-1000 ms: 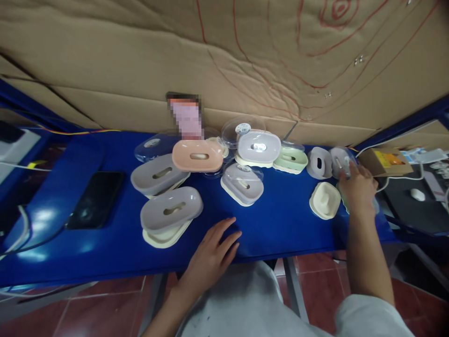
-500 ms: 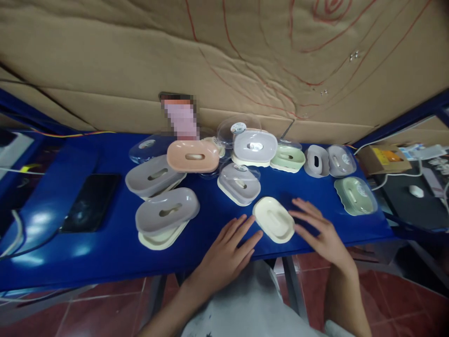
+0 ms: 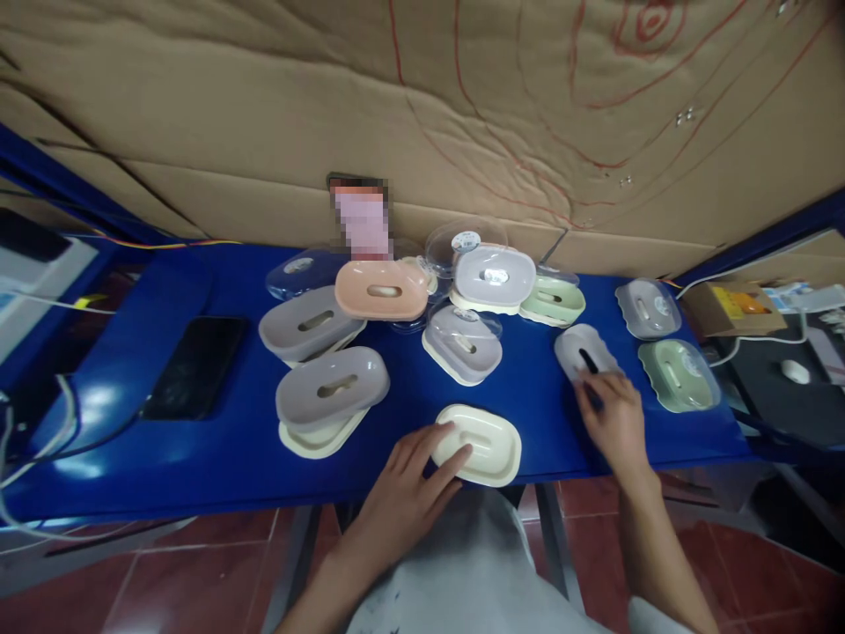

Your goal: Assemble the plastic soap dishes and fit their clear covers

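My left hand (image 3: 417, 471) is at the left end of a cream oval soap-dish base (image 3: 492, 453), its fingers over the rim and inside the hollow. The base lies flat by the table's front edge. To the right, my right hand (image 3: 611, 414) pinches the near end of a grey soap-dish tray (image 3: 577, 345) with a dark slot through its middle. My fingers cover that tray's near edge. Behind the cream base sits a grey soap dish (image 3: 462, 348) with a clear lid tilted on it.
Grey trays (image 3: 334, 387) lie on the left, one on a cream base. A peach tray (image 3: 379, 291), a pale grey dish (image 3: 495, 277) and green dishes (image 3: 551, 299) stand farther back. A phone (image 3: 194, 365) lies left on the blue table (image 3: 112, 458); cardboard (image 3: 264, 114) rises behind.
My right hand has moved away from the cream base and taken hold of the grey tray, now nearer the front. The cream base has shifted left and turned, with my left hand on it.
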`<state>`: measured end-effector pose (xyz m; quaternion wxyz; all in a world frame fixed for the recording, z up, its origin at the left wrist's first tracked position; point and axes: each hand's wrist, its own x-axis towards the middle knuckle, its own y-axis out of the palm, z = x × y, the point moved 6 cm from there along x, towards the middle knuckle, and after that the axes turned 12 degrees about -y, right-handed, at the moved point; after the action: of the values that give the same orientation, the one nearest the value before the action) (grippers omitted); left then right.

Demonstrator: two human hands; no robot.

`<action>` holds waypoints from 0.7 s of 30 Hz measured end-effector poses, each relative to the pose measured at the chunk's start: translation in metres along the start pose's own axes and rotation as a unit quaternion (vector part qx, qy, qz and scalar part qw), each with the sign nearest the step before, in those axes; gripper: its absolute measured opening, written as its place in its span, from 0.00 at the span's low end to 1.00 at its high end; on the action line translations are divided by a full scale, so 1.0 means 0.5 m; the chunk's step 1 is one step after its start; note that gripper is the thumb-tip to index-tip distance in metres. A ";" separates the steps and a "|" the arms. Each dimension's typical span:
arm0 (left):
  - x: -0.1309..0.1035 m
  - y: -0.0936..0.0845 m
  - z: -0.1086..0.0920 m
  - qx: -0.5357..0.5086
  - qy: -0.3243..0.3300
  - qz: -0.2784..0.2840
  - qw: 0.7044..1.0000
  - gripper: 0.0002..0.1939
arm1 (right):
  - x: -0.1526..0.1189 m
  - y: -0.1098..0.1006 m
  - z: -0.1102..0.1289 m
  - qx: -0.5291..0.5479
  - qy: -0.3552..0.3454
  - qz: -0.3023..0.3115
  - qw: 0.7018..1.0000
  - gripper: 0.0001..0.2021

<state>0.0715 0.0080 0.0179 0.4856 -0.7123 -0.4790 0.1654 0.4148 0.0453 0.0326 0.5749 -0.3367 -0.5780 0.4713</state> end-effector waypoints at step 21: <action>0.015 -0.002 0.002 -0.004 0.044 0.032 0.999 0.10 | -0.044 -0.031 0.030 0.216 0.184 -0.131 0.950 0.20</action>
<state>0.0740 0.0149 0.0199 0.4983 -0.7356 -0.4347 0.1471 0.4049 0.0173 0.0410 0.7870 -0.2067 -0.3858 0.4348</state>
